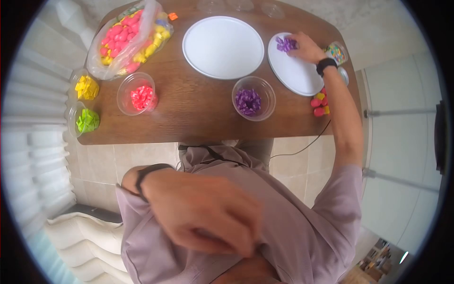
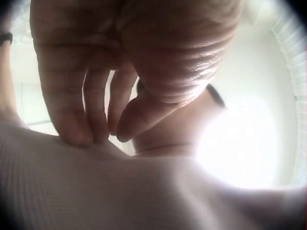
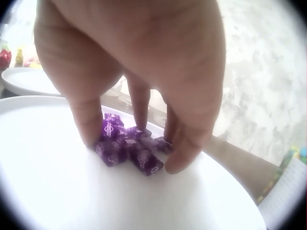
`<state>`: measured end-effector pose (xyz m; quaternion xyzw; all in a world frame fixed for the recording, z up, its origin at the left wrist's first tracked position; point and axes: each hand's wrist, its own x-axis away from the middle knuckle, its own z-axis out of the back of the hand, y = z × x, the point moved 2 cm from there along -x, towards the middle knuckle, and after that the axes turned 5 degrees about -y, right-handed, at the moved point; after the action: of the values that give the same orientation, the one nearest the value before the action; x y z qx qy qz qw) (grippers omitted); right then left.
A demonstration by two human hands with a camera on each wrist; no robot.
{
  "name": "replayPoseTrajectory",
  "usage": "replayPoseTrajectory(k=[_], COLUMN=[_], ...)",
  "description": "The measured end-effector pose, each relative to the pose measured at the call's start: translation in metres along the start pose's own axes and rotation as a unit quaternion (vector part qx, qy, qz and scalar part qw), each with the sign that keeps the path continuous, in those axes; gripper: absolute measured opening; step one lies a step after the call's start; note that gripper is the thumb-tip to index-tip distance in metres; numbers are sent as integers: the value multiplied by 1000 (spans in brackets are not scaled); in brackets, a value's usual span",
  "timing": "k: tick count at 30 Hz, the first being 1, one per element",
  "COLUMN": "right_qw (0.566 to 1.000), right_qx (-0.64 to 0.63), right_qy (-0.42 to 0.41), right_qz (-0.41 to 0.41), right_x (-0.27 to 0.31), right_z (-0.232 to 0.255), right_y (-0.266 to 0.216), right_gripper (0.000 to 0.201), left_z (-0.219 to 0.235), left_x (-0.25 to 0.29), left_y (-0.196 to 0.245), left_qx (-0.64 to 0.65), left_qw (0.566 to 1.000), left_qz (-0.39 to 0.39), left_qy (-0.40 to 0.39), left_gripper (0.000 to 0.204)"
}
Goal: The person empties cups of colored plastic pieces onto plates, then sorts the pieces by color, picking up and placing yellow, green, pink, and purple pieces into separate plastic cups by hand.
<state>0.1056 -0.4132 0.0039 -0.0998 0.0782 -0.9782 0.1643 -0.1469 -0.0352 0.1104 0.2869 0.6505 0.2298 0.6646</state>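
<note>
My right hand (image 1: 308, 48) reaches over the right-hand white round plate (image 1: 294, 71). Its thumb and fingers close around a small cluster of purple wrapped candies (image 3: 129, 146), low over the plate. Across the front of the chest, my left hand (image 1: 203, 210) is raised with bent fingers. Seen from the left wrist, thumb and fingertips meet at a raised fold of the mauve shirt (image 2: 129, 187) and pinch it. More purple candies (image 1: 248, 102) lie in a clear plastic cup (image 1: 272, 105) in front of the plates.
Another white plate (image 1: 222, 47) lies mid-table. Leftward are a plastic bag (image 1: 101, 68) of pink and yellow pieces and clear cups of red candies (image 1: 142, 98), yellow candies (image 1: 87, 87) and green candies (image 1: 88, 120). Pink-yellow pieces (image 1: 320, 102) and a jar (image 1: 336, 53) sit at the right edge.
</note>
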Motion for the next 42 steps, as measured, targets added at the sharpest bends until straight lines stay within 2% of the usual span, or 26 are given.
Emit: replayPoseTrajectory(k=[2,3,4,5,6,7,8,9,10,11,12,13,15,16,19,23,25,29,35,37,40,42], right_qw=[999,996,990,992,994,991,978,986,980,980,979,980,957,959,946,940,939,941,954,952,960,961], right_qx=[-3,18,-98,-71,7,75,-190,-157,-191,-193,-194,-191,-258,-256,-301,-311,-315,-312,-272,-278,-255,-252], right_qy=[22,34,44,-40,-53,13,-71,-33,-29,-44,-53,-52,-80,-78,-67,-62,-52,-55,-43,-62,-47,-56], right_qz=[43,83,96,102,100,107,40,50,38,11,-27,-16,-104,-97,-103,-124,-126,-117,-118,-113,-102,-101], right_x=[3,0,6,-12,-15,-16,-16,-19,-22,-19,-9,-7,-10,-10,-7,-2,-3,-2,4,4,-2,8], right_z=[0,-9,-13,-29,-25,-33,-31,-37,-39,-30,-22,-20,-16,-14,-15,-13,-14,-10,-8,-8,-16,-9], right_y=[1,17,16,56,53,79,84,93,107,82,62,48,42,36,27,22,22,16,7,11,30,10], right_gripper=[46,39,31,26,33,43,52,64,76,77,78,78,68,68,51,49,47,43,37,34,35,36], left_z=[-3,-11,-16,-35,-41,-36,-34,-32,-25,-16,-12,-14,-2,2,6,10,8,11,-2,-4,-13,-19], left_x=[-19,-28,-36,-56,-70,-57,-78,-107,-121,-129,-125,-119,-112,-111,-101,-104,-92,-105,-82,-76,-51,-49], left_y=[-18,-22,-23,-32,-28,-25,-52,-81,-111,-121,-113,-106,-94,-87,-73,-74,-56,-68,-34,-19,11,17], left_qx=[-20,37,74,195,307,233,170,120,81,58,46,37,30,25,17,23,27,32,62,74,112,177], left_qw=[998,998,995,975,938,958,969,973,973,972,972,973,974,976,980,983,985,986,988,989,989,981], left_qz=[-29,-48,-64,-109,-160,-167,-171,-178,-181,-185,-188,-184,-177,-175,-157,-139,-132,-123,-106,-99,-85,-85], left_qy=[47,20,-5,-11,-19,18,55,89,115,130,137,137,134,132,124,114,111,105,89,82,47,-7], left_gripper=[15,12,10,21,33,33,33,33,33,34,34,34,35,35,36,37,37,38,40,41,42,43])
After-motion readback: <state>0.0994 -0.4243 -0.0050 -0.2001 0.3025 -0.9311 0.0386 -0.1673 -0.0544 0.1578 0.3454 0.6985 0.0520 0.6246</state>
